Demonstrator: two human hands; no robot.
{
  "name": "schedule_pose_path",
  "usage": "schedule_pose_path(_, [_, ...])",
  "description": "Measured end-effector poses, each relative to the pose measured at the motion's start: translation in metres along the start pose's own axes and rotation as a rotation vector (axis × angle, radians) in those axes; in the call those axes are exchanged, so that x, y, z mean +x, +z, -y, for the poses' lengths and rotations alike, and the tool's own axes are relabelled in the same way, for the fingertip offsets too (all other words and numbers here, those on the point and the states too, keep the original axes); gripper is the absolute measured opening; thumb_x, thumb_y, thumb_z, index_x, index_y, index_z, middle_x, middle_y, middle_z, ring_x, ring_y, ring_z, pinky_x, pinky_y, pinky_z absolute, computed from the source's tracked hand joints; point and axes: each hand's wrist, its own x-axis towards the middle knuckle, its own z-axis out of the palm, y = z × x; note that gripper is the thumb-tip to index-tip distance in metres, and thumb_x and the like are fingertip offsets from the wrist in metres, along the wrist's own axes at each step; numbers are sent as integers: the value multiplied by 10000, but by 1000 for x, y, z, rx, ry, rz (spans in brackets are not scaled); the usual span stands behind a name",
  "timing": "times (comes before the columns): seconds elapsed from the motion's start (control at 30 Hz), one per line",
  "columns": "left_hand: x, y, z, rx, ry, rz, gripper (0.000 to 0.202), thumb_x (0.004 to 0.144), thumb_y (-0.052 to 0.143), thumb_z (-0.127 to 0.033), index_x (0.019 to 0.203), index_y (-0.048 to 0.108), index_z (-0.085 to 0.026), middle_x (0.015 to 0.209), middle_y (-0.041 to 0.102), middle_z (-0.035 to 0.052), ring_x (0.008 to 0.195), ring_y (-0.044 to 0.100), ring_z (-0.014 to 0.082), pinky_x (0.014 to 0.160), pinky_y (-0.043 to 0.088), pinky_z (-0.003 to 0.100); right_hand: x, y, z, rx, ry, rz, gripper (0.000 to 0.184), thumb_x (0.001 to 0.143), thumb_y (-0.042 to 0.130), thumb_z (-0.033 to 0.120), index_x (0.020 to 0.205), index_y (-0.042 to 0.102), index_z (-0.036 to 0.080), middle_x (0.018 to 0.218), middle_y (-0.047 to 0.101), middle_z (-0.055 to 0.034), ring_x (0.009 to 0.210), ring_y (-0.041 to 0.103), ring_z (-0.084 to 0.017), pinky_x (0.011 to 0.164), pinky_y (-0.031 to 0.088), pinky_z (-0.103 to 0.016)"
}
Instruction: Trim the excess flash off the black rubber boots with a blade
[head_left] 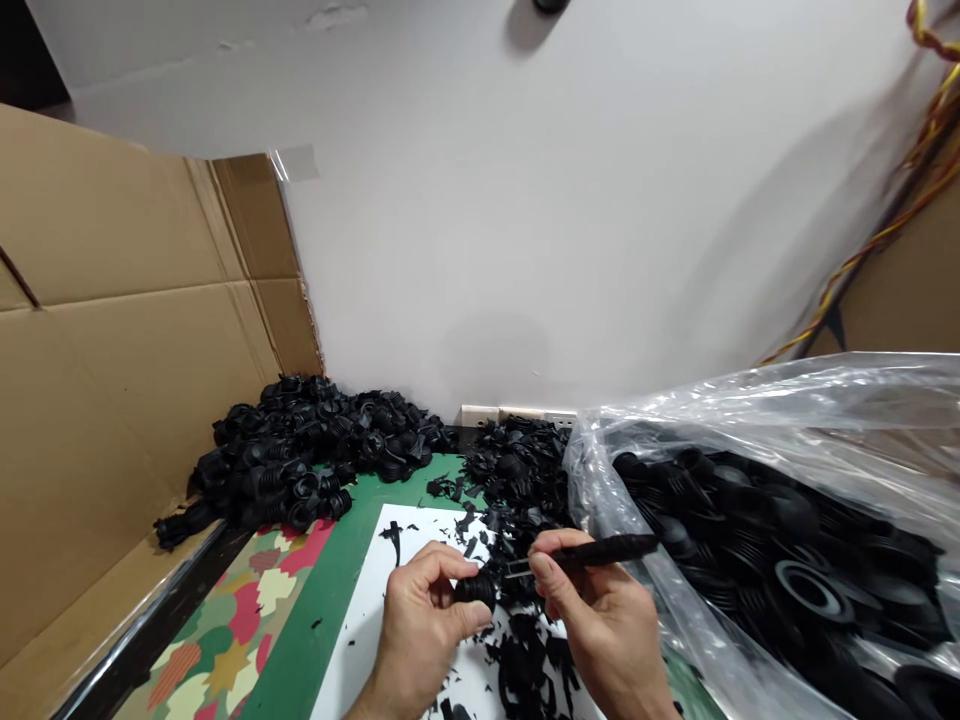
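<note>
Between the thumb and fingers of my left hand (420, 618) is a small black ribbed rubber bellows (474, 590). My right hand (592, 610) grips a black-handled tool (611, 550) like a pen. Its thin metal tip (517, 571) points left, close to the bellows; I cannot tell whether it is a slim blade or a pair of prongs, or whether it touches the rubber. Under both hands lies a white sheet (360, 625), strewn with black rubber scraps (521, 665).
A clear plastic bag (600, 470) of black rubber parts (720, 510) stands on the right. Ribbed parts (292, 450) are piled at the back left beside a cardboard panel (135, 260). More scraps (521, 460) heap against the wall (525, 220) near sockets (480, 415). The mat (289, 610) is green.
</note>
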Motion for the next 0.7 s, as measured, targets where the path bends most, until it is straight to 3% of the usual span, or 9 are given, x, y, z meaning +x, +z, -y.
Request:
schedule_pose_path(0.1, [0,-1,2,10,20,1,234,444,674,-3,615,713,-157,694,573,2,596,495,128,524,363,220,1,0,0,-6,18,15,280,704,662,451,756,636,177,616,611,-19,497,538,-160,436,413,-258])
schedule_pose_path(0.23, [-2,-2,4,102,56,-2,246,462,673,4,632,710,-170,702,565,-7,554,450,105,492,332,211,3,-2,-1,47,69,148,306,732,646,473,779,610,173,540,555,20,459,510,-144,465,427,-264])
schedule_pose_path(0.47, [-6,-2,5,326,141,-29,279,526,622,-19,718,720,-196,757,553,-4,525,431,99,462,336,210,-2,5,5,147,292,323,339,744,614,510,754,541,180,557,469,66,394,392,-80,386,374,-215])
schedule_pose_path(0.7, [-5,-3,7,480,238,-33,230,616,599,-68,760,716,-204,784,549,20,605,508,140,481,371,214,-2,8,2,-18,262,505,301,759,588,461,746,566,161,600,492,33,428,414,-94,365,369,-209])
